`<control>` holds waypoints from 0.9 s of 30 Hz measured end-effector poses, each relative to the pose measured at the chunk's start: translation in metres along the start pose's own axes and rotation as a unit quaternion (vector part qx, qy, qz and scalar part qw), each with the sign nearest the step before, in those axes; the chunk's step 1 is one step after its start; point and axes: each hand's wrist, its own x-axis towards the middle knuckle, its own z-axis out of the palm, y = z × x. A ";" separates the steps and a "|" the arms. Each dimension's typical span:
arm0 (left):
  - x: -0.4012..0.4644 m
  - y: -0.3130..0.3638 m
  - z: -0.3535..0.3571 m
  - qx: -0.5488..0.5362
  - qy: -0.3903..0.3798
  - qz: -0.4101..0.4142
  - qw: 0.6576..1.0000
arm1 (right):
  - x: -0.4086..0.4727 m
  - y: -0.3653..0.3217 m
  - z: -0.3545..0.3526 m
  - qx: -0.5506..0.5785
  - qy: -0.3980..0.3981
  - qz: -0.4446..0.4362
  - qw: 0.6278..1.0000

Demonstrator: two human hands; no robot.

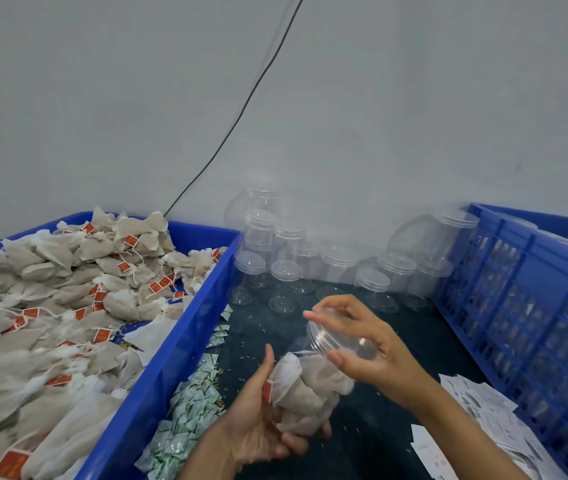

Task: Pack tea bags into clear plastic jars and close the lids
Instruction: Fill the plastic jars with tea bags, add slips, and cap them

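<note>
From the head view, the left hand (262, 420) curls its fingers round the lower body of a clear plastic jar stuffed with beige mesh tea bags (305, 389), tilted with its mouth toward the upper right. The right hand (362, 344) pinches a clear round screw lid (334, 336) between thumb and fingertips, holding it right at the jar's mouth; whether the threads have met I cannot tell.

The likeliest trouble is the bulging tea bags. They press up to the opening, so a fold of mesh or the red paper tag (268, 391) by the left thumb could get trapped under the lid and keep it from seating. Because the jar is tilted, the lid may also catch crooked and cross-thread. The jar wall looks slippery and thin; a hard squeeze could deform the mouth.

Nearby, the blue plastic tray heaped with loose tea bags (203, 306) sits to the left, empty lidded clear jars (310, 265) stand behind, small green-and-white sachets (189, 407) lie beside the tray, and a blue slatted crate (518, 289) stands to the right.
</note>
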 end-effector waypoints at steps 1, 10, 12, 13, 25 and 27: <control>0.000 0.000 0.000 -0.009 -0.013 -0.013 1.000 | 0.000 -0.001 -0.002 0.008 -0.014 0.006 1.000; 0.004 0.000 0.006 -0.096 0.015 0.016 0.995 | 0.015 -0.017 0.001 -0.042 -0.020 0.051 0.998; 0.004 0.001 0.006 -0.132 0.043 0.050 0.989 | 0.018 -0.019 0.013 -0.050 0.023 0.076 0.996; 0.005 0.002 0.007 -0.143 0.059 0.072 0.985 | 0.020 -0.019 0.018 -0.053 0.043 0.088 0.994; 0.004 0.006 0.009 -0.113 0.150 0.183 0.965 | 0.021 -0.013 0.027 -0.055 0.101 0.113 0.987; 0.001 0.007 0.010 -0.132 0.126 0.130 0.975 | 0.019 -0.014 0.016 -0.085 0.008 0.062 0.994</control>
